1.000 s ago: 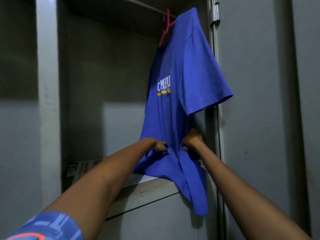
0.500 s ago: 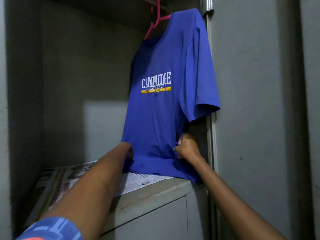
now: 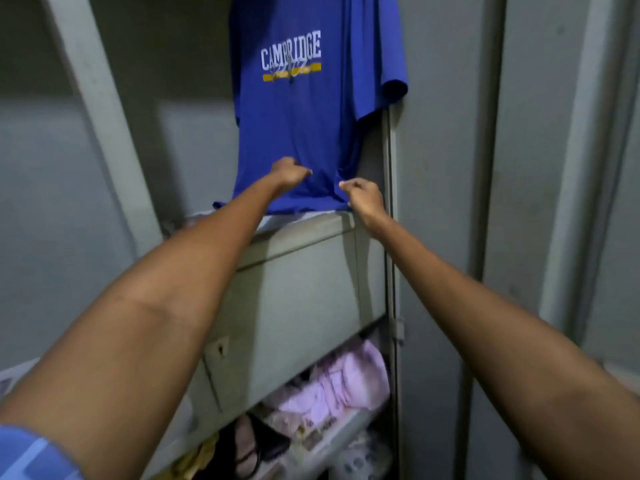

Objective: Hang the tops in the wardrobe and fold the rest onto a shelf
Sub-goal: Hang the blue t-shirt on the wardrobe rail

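Shirt (image 3: 298,126) hangs in wardrobe (image 3: 446,168), hem on ledge (image 3: 298,233). My left hand (image 3: 289,173) pinches its lower front; right hand (image 3: 363,197) curled beside hem, grasp unclear.

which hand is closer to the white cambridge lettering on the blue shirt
Left. The left hand is on the blue shirt almost straight below the Cambridge lettering. The right hand sits lower and off to the right, at the shirt's hem corner.
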`<state>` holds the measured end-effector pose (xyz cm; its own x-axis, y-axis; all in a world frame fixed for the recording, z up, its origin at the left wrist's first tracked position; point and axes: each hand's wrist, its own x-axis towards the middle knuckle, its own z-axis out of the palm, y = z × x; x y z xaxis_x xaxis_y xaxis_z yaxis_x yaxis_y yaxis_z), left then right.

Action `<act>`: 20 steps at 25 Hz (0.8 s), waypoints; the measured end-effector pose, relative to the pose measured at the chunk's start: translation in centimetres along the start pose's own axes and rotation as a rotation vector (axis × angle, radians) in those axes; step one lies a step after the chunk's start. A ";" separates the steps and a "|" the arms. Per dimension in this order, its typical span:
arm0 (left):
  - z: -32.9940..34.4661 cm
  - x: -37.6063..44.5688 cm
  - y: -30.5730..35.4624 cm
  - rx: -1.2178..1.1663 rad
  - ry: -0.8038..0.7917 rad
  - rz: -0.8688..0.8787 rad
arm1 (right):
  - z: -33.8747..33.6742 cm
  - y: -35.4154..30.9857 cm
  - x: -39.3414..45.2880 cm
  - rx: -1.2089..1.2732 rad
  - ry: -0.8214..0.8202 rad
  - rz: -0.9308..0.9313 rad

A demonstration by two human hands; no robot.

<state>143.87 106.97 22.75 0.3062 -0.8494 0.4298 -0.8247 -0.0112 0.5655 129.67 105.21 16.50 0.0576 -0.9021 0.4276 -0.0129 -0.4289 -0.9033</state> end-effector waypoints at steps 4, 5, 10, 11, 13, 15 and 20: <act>1.1 -8.1 2.3 -0.245 0.073 0.108 | -2.5 0.8 -6.2 0.058 0.022 0.058; 1.8 -9.9 2.5 -0.324 0.068 0.143 | -3.3 1.2 -7.7 0.063 0.015 0.070; 7.8 -19.9 0.5 -0.673 -0.072 -0.031 | -7.1 5.0 -15.1 0.015 -0.112 0.283; 9.6 -21.9 -0.6 -0.689 -0.095 -0.103 | -7.9 6.2 -16.8 -0.021 -0.140 0.339; 13.5 -26.3 -3.1 -0.678 -0.161 -0.255 | -9.9 8.9 -20.6 -0.094 -0.179 0.437; 16.9 -30.5 -5.6 -0.622 -0.248 -0.379 | -11.8 11.7 -24.6 -0.130 -0.227 0.536; 24.4 -41.8 -5.5 -0.474 -0.474 -0.510 | -20.1 17.8 -34.9 -0.170 -0.319 0.798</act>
<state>124.00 129.64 -15.47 0.2678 -0.9332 -0.2395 -0.3199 -0.3206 0.8916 107.41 128.11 -13.81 0.2438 -0.8907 -0.3837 -0.3154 0.3013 -0.8999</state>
